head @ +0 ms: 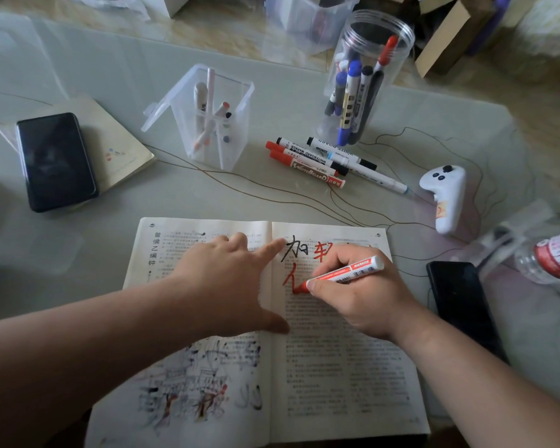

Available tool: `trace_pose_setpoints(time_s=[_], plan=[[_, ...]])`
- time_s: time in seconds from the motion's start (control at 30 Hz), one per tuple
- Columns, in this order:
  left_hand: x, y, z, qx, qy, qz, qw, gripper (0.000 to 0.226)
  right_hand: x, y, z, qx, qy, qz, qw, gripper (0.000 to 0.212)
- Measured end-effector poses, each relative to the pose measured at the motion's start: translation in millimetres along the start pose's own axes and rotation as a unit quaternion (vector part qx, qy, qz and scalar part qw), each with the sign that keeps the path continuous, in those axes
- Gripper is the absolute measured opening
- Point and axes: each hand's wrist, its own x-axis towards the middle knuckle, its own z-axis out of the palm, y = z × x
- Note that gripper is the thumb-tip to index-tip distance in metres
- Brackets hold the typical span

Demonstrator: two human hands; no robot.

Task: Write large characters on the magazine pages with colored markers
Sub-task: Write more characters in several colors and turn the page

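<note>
- Right hand (362,295) is clamped around a red-and-white whiteboard marker (346,273). Its red tip touches the right-hand page of the open printed magazine (337,383), which lies on the pale glass table (62,270) directly before the person.
- Left hand (230,286) lies spread and flat across the spine, forefinger stretched toward a large black character (293,248). A large red character (324,253) sits just beside it.
- Red strokes lie just left of the tip, and the writing hand's heel rests on the page below them, so sliding upward would likely smear wet ink.
- If the flat hand lifts, the page could spring up at the fold and skew the stroke.
</note>
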Motion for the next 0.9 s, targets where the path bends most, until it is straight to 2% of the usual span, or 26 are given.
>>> trace_pose_setpoints(time_s=[0.17, 0.53, 0.7, 0.9], plan=[[0.4, -0.3, 0.3, -0.002, 0.005, 0.002, 1.000, 0.126, 4.6, 1.4, -8.3, 0.044, 0.044, -0.017, 0.998, 0.012], [-0.2, -0.1, 0.0, -0.002, 0.003, 0.001, 1.000, 0.126, 6.2, 4.9, -8.5, -0.016, 0.021, -0.004, 1.000, 0.014], [-0.5, -0.9, -0.3, -0.006, 0.002, 0.002, 1.000, 0.126, 7.0, 5.2, -9.9, -0.009, 0.032, -0.005, 0.999, 0.010], [-1.4, -0.1, -1.8, -0.007, 0.000, 0.002, 1.000, 0.125, 8.5, 2.7, -10.2, -0.027, 0.058, 0.014, 0.998, 0.014]])
